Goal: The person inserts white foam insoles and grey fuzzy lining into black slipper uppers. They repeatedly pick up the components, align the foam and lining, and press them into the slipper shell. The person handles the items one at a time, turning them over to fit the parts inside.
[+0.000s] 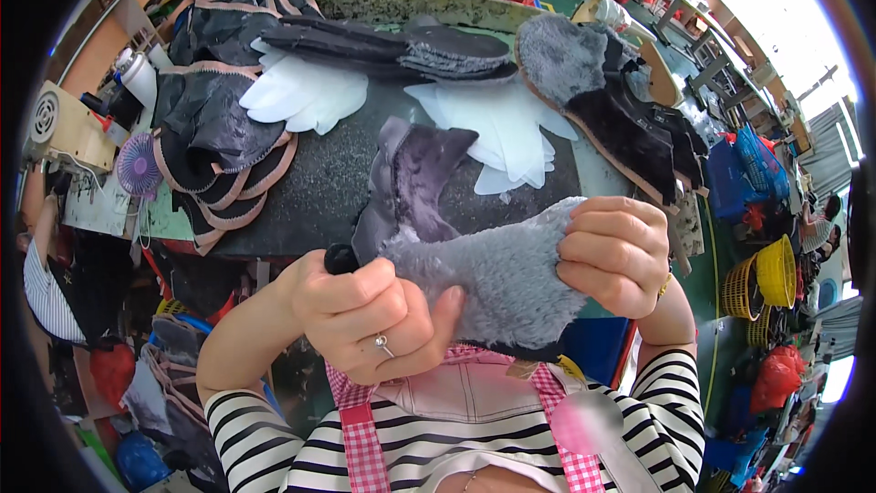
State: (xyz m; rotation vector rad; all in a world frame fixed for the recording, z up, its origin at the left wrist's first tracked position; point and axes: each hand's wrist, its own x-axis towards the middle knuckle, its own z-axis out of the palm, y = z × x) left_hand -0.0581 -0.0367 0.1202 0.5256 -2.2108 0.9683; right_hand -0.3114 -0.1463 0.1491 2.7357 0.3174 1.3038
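In front of my chest I hold a boot upper with grey plush fleece (497, 288) turned outward. Its dark purple-grey shaft (415, 173) stands up behind the fleece, away from me. My left hand (374, 315) is closed round the left end of the fleece, its thumb lying on the pile. A black rounded end (341, 259) pokes out of the top of that fist; I cannot make out what it belongs to. At the far right end, the fingers of my right hand (616, 251) fold over the fleece edge and pinch it.
On the dark worktable (310, 201) lie white sheet shapes (488, 128), stacked black fleece-lined pieces (401, 50), more boot uppers (224, 128) at left and fleece-lined ones (593, 82) at right. A purple fan (139, 164) stands left; yellow baskets (776, 272) are off to the right.
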